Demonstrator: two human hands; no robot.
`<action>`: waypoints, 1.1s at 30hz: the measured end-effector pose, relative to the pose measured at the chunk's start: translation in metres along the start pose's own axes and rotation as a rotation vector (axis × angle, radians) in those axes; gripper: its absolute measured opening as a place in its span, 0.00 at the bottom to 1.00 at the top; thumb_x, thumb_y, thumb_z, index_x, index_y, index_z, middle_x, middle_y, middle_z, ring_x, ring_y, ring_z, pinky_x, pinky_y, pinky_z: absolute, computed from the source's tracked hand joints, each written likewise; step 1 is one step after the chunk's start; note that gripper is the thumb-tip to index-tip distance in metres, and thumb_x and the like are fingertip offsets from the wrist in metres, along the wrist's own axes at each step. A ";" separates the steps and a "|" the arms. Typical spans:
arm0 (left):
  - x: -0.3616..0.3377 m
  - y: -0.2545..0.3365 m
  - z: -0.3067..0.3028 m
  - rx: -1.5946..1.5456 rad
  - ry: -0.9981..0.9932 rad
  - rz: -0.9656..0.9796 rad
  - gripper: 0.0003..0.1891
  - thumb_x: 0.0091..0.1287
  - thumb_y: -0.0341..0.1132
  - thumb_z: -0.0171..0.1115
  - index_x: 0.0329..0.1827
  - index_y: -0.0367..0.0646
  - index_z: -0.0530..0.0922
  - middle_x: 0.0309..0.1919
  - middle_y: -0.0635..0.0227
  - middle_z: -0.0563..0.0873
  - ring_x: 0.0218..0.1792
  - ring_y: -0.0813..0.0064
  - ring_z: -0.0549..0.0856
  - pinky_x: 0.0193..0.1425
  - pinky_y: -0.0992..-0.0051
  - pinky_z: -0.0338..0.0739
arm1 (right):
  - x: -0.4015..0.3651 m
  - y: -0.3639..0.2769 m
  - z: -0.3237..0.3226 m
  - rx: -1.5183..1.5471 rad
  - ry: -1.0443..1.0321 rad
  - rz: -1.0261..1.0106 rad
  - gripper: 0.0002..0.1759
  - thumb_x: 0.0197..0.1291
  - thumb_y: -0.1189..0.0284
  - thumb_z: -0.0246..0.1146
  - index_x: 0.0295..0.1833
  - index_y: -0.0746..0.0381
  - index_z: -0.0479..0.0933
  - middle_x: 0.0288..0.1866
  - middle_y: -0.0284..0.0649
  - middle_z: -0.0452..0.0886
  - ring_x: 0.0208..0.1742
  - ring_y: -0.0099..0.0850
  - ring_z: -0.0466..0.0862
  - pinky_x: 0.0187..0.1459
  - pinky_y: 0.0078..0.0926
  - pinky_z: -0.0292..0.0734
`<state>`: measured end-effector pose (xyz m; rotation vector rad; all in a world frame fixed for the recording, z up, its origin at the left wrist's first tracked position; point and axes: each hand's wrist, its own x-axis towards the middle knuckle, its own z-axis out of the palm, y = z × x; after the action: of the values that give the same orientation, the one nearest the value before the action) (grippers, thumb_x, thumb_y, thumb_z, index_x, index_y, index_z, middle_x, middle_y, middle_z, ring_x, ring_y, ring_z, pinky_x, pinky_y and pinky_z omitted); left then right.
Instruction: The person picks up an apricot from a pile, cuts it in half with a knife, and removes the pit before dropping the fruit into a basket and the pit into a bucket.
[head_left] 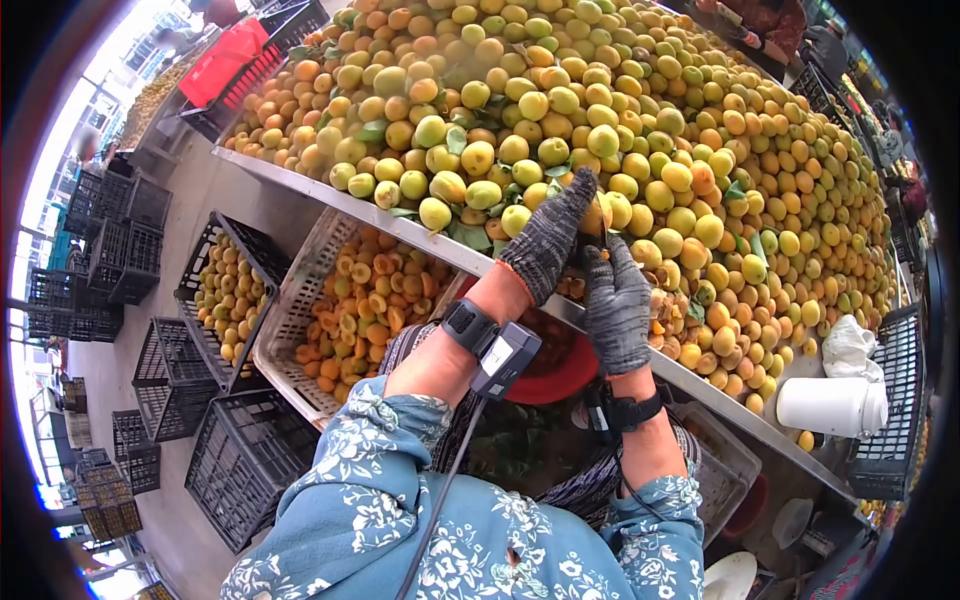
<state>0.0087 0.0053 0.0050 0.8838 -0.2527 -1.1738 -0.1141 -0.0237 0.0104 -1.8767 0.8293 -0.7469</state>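
Observation:
My left hand (556,236), in a dark grey knit glove, is closed round an apricot (596,214) above the near edge of a big heap of apricots (560,100). Close beside it, my right hand (617,310), gloved alike, is closed on a small knife (604,238); its thin blade is against the held apricot, and the handle is hidden in the fingers. Brownish apricot scraps (668,312) lie right of my right hand. Green leaves (470,236) are mixed among the fruit left of my left hand.
A white crate (285,345) of halved apricots stands below the metal table edge (395,228), left of me. A red basin (560,375) sits under my hands. Black crates (250,455) stand at left. A white container (822,406) is at right. Another person (770,30) is across the heap.

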 end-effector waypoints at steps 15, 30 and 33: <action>0.015 -0.021 0.002 0.012 0.058 0.156 0.12 0.71 0.47 0.57 0.44 0.49 0.78 0.33 0.77 0.80 0.31 0.84 0.79 0.35 0.79 0.77 | 0.009 0.012 0.000 0.045 -0.030 0.041 0.16 0.70 0.68 0.55 0.54 0.68 0.77 0.39 0.37 0.85 0.39 0.27 0.83 0.44 0.23 0.78; 0.038 -0.031 -0.012 0.320 -0.063 0.507 0.17 0.73 0.45 0.56 0.54 0.43 0.75 0.40 0.76 0.81 0.40 0.83 0.80 0.42 0.77 0.79 | 0.005 0.018 -0.006 0.196 0.051 0.009 0.10 0.69 0.63 0.56 0.40 0.56 0.78 0.23 0.23 0.73 0.18 0.11 0.66 0.18 0.11 0.58; 0.025 -0.025 0.002 0.170 0.004 0.440 0.17 0.74 0.47 0.53 0.54 0.44 0.76 0.42 0.75 0.81 0.42 0.83 0.79 0.47 0.79 0.75 | 0.003 0.001 -0.008 0.511 -0.027 0.336 0.11 0.69 0.63 0.57 0.40 0.58 0.78 0.25 0.25 0.75 0.20 0.12 0.68 0.20 0.10 0.59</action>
<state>0.0004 -0.0199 -0.0178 0.9210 -0.5219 -0.7482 -0.1186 -0.0302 0.0126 -1.2535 0.8178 -0.6447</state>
